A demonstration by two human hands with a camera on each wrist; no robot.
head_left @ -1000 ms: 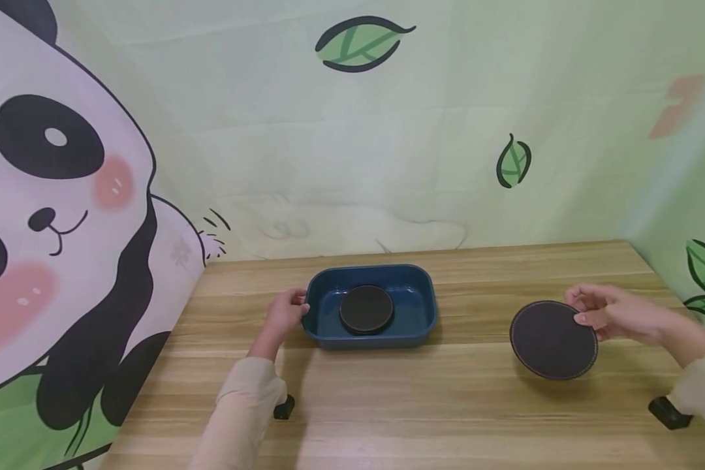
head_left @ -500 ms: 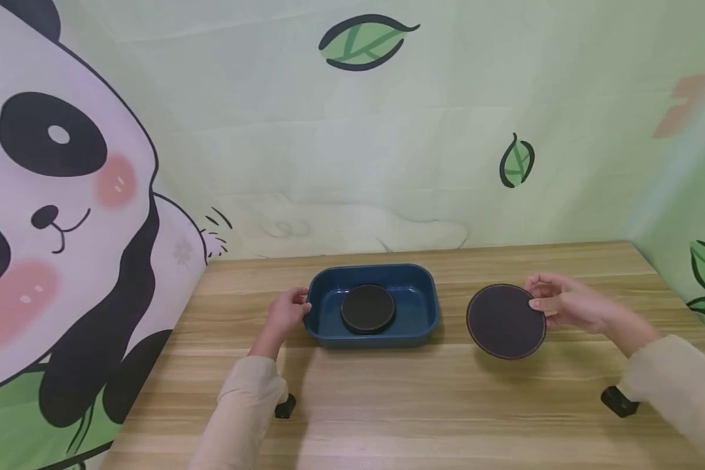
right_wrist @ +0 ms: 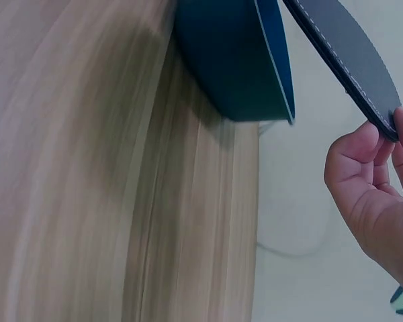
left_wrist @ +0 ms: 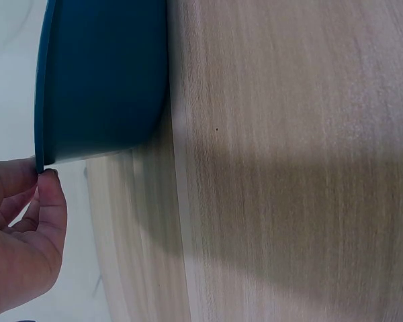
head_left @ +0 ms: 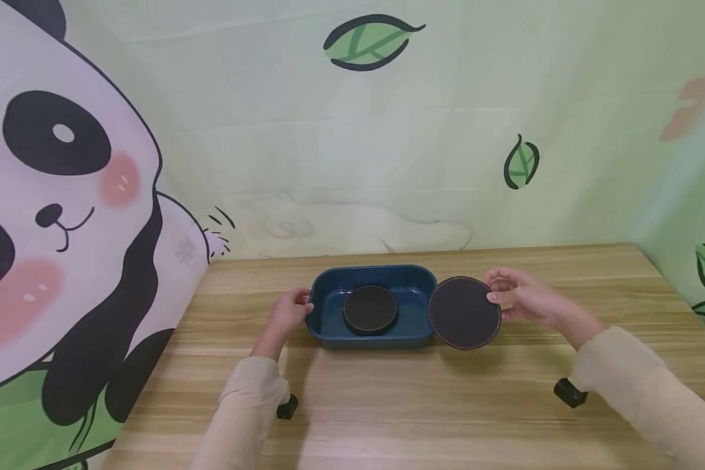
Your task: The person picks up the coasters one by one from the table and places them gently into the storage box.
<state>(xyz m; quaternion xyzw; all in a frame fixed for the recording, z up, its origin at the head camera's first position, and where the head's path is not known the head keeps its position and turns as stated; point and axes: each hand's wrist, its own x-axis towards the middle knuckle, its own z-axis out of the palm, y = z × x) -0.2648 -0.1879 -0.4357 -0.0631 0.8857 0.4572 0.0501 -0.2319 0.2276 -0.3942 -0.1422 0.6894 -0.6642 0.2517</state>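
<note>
A blue rectangular dish [head_left: 414,341] with rounded corners stands on the wooden table. Inside it, left of the middle, lies a round black coaster [head_left: 370,309], seemingly with more under it. My left hand [head_left: 289,312] pinches the dish's left rim between thumb and finger, which the left wrist view shows closely. At the right, my right hand [head_left: 525,299] pinches another round dark coaster [head_left: 465,313] by its right edge. That coaster is held tilted in the air, its left edge overlapping the dish's right rim in the head view. Pale stitching runs along its edge in the right wrist view.
The wooden table [head_left: 423,411] reaches back to a pale green cloth backdrop [head_left: 258,130] printed with leaves and a large panda. A small black block [head_left: 570,392] shows at the right sleeve, and a similar black block [head_left: 287,407] at the left sleeve.
My right hand has carried its coaster leftward and slightly back, from well right of the dish to its right rim. The left hand has stayed on the dish's left rim.
</note>
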